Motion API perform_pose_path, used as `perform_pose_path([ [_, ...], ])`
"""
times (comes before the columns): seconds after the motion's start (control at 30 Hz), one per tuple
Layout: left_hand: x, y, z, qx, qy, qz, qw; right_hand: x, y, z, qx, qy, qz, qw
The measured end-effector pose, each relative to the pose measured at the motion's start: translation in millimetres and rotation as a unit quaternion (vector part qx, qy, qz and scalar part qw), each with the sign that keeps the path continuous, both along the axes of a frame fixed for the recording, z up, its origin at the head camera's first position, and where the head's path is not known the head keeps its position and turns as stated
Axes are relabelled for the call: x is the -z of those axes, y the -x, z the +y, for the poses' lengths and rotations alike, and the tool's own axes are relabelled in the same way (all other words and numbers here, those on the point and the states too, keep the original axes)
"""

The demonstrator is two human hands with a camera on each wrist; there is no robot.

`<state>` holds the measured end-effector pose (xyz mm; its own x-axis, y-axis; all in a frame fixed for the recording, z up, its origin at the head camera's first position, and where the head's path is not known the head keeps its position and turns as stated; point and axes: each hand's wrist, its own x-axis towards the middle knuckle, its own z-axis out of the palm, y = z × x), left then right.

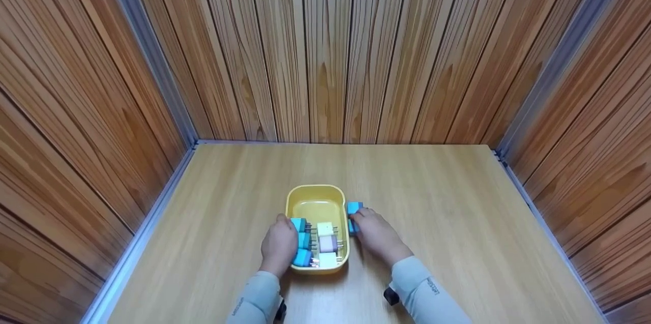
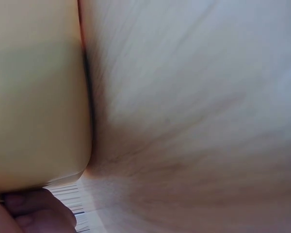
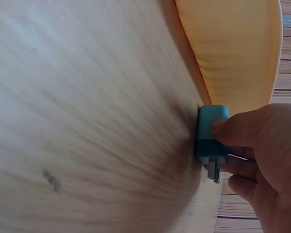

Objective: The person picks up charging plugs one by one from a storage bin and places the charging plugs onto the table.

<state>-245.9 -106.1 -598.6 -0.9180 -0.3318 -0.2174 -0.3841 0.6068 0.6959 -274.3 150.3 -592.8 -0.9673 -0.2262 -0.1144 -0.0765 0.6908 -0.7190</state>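
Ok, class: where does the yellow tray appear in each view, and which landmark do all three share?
Head: the yellow tray sits in the lower middle, between left hand and right hand.
Left wrist: left side, reaching nearly to the bottom.
Right wrist: upper right.
Shared landmark: the wooden tabletop.

Muted light, blurry wrist views.

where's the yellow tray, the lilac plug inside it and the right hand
Yellow tray [image 1: 319, 209]: head view, on its bare floor
Lilac plug [image 1: 326, 244]: head view, on its body
Right hand [image 1: 376, 233]: head view, on the back of the hand
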Motion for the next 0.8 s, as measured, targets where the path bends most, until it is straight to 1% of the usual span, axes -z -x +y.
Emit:
perform_pose_path([
  [0.03, -0.1, 0.2, -0.1, 0.000, -0.001, 0.000, 1.0000, -1.2, -0.1, 0.5, -0.008, -0.013, 0.014, 0.9998],
  [0.1, 0.1, 1.0, -0.3, 0.000, 0.005, 0.004, 1.0000, -3.7, 0.1, 1.5, -0.041, -0.063, 0.059, 0.9955],
  [0.17, 1.2, 1.9, -0.7, 0.004, 0.016, 0.016, 0.9997, -5.9, 0.8, 2.3, -0.068, -0.110, 0.097, 0.9869],
  [0.27, 2.2, 2.8, -1.2, 0.008, 0.028, 0.031, 0.9991, -9.0, 1.8, 2.9, -0.085, -0.158, 0.128, 0.9754],
  [0.33, 2.4, 3.0, -1.5, 0.009, 0.026, 0.030, 0.9992, -11.2, 2.5, 2.9, -0.083, -0.174, 0.131, 0.9725],
  [0.4, 1.4, 2.5, -1.6, 0.005, 0.014, 0.020, 0.9997, -13.7, 3.1, 2.7, -0.078, -0.181, 0.130, 0.9718],
  [0.53, 0.7, 2.2, -2.1, 0.000, -0.004, 0.004, 1.0000, -18.9, 4.3, 1.3, -0.084, -0.201, 0.145, 0.9651],
  [0.63, 1.3, 2.2, -2.2, 0.000, -0.005, 0.005, 1.0000, -22.7, 4.5, 0.0, -0.090, -0.211, 0.162, 0.9599],
  [0.8, 0.8, 1.4, -1.6, 0.001, -0.004, 0.014, 0.9999, -28.2, 5.4, -3.4, -0.092, -0.208, 0.179, 0.9571],
])
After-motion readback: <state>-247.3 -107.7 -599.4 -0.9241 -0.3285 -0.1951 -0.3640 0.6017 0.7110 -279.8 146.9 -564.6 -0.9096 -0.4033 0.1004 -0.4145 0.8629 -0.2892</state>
